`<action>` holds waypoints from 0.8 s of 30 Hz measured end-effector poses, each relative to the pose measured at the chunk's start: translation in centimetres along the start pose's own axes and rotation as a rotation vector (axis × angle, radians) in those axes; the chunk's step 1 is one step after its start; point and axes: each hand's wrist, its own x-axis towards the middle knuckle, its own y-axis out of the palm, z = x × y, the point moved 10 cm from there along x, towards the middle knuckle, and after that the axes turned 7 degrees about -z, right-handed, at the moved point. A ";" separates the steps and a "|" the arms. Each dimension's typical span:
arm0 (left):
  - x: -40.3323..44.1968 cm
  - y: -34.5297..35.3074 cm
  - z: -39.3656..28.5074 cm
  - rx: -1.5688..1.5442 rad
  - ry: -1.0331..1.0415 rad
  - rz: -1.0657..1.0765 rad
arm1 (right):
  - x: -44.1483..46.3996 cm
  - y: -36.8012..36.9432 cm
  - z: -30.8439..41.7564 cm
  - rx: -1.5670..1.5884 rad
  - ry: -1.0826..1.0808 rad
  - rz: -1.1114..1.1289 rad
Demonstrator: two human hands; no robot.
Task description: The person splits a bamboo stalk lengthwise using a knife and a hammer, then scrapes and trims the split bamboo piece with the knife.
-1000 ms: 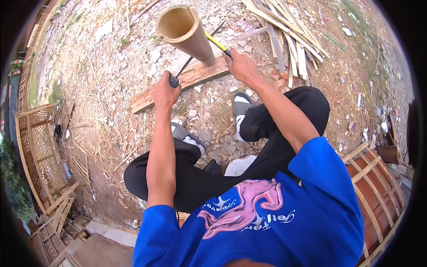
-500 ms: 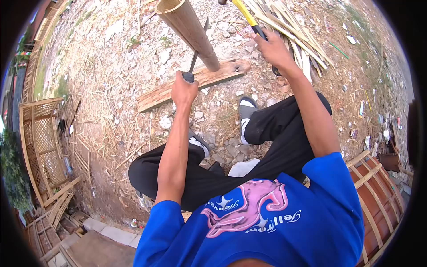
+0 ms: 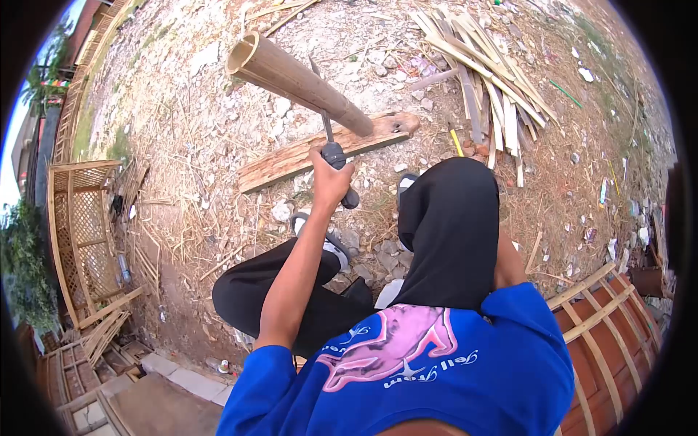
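My left hand is closed around the black handle of a large knife. Its blade meets a thick bamboo pole and the tip shows on the far side; I cannot tell how deep it sits in the pole. The hollow pole tilts up to the left, its lower end at a weathered wooden plank lying on the ground. My right hand is hidden behind my raised right knee; only part of that forearm shows. A short yellow piece, coloured like the hammer's handle, sticks out past the knee.
A heap of split strips lies at the upper right. Stones, straw and litter cover the ground. On the left stands a lattice bamboo frame; a slatted frame over a reddish-brown panel is at the lower right.
My right hand, with the yellow-handled hammer, has dropped from beside the pole to behind my knee. The bamboo pole leans further left, and my left hand still grips the knife.
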 end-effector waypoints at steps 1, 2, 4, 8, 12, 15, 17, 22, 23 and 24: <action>-0.1 0.1 -0.3 -0.003 0.000 0.004 | -0.5 1.5 -1.8 -0.069 0.023 0.014; -0.1 0.3 -0.7 -0.041 0.000 -0.006 | -0.5 3.0 -3.2 -0.146 0.034 0.029; 0.4 2.0 -1.8 -0.120 0.004 -0.023 | 0.1 5.3 -4.0 -0.319 -0.035 -0.013; 1.0 6.6 -2.6 -0.320 0.119 -0.164 | 2.0 7.3 4.3 0.177 -0.228 0.123; -0.5 11.2 -3.7 -0.392 0.138 -0.165 | -1.8 3.9 20.2 0.701 -0.031 0.704; -0.5 15.5 -0.5 -0.359 0.372 0.113 | -2.7 3.7 23.3 0.567 -0.268 0.714; -0.5 16.1 0.6 -0.415 0.281 0.247 | -3.3 4.1 23.5 0.617 -0.219 0.723; -4.5 11.7 0.6 -0.341 0.008 0.347 | -2.7 5.6 21.2 0.588 -0.212 0.639; -5.5 9.4 1.1 -0.134 0.040 0.276 | -2.3 5.3 20.3 0.540 -0.236 0.582; -6.6 6.9 1.0 0.073 0.072 0.209 | -2.1 4.8 19.9 0.492 -0.258 0.521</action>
